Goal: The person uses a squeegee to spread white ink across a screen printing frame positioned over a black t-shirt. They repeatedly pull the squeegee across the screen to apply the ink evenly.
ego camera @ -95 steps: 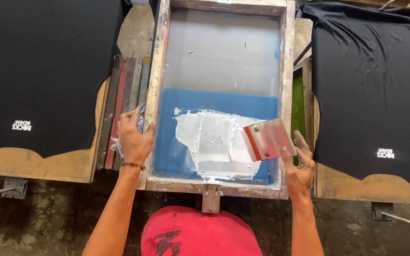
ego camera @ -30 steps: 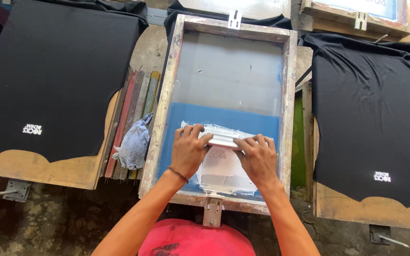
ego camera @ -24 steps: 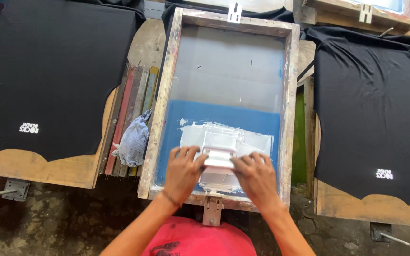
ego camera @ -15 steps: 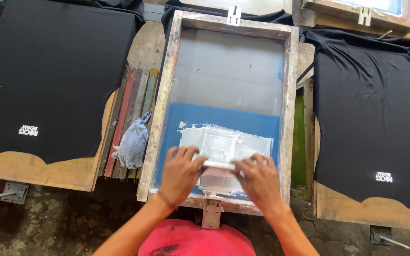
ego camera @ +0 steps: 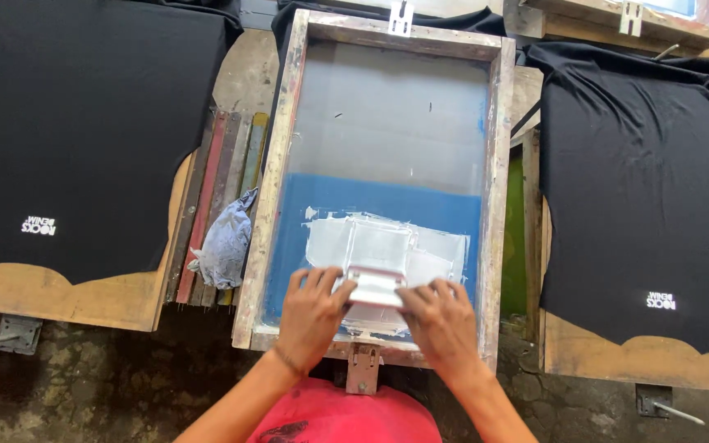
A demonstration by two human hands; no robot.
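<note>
A wooden-framed printing screen (ego camera: pixel 285 123) lies in front of me, its mesh grey at the far end and blue near me. White ink (ego camera: pixel 371 246) is smeared over the blue part. My left hand (ego camera: pixel 312 316) and my right hand (ego camera: pixel 441 321) both grip a small squeegee (ego camera: pixel 377 287) with a reddish edge, coated in white ink. It is pressed on the mesh near the frame's near edge.
A black shirt (ego camera: pixel 84 123) with a small white print lies on a wooden board at left, another black shirt (ego camera: pixel 642 189) on a board at right. A grey rag (ego camera: pixel 225 242) rests on several coloured wooden bars (ego camera: pixel 215 164) left of the screen. Metal clamps stick out below.
Three seconds ago my right hand alone held the squeegee up at the right. Both hands then took it and dragged it across the white ink toward me, to the near edge.
</note>
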